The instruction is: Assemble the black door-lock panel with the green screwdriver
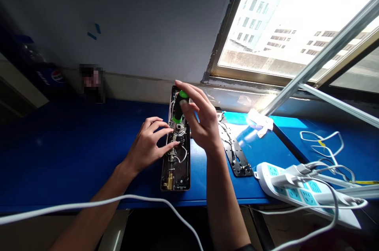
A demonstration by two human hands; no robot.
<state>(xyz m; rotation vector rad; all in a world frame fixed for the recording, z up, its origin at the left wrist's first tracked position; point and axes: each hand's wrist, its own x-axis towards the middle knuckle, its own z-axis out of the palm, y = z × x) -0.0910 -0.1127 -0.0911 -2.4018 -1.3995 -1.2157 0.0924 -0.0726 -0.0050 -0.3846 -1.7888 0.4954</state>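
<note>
A long black device casing (pixel 185 172) lies lengthwise on the blue table, its inside uncovered, with metal fittings, a brass-coloured part (pixel 169 181) at the near end and thin white wires. My right hand (pixel 205 122) grips a green-and-black screwdriver (pixel 178 107), held steeply over the upper half of the casing; its tip is hard to make out among the parts. From the left, my left hand (pixel 152 139) reaches over the casing's edge. Its fingers are apart, with the thumb and fingertips touching the fittings near the screwdriver's lower end.
Right of the casing lies a black perforated plate (pixel 239 160) with wires. A white power strip (pixel 308 193) with plugs sits at the table's right edge. A white cable (pixel 133 196) crosses in front. A metal frame bar (pixel 319 51) slants before the window; a Pepsi bottle (pixel 53 75) stands left.
</note>
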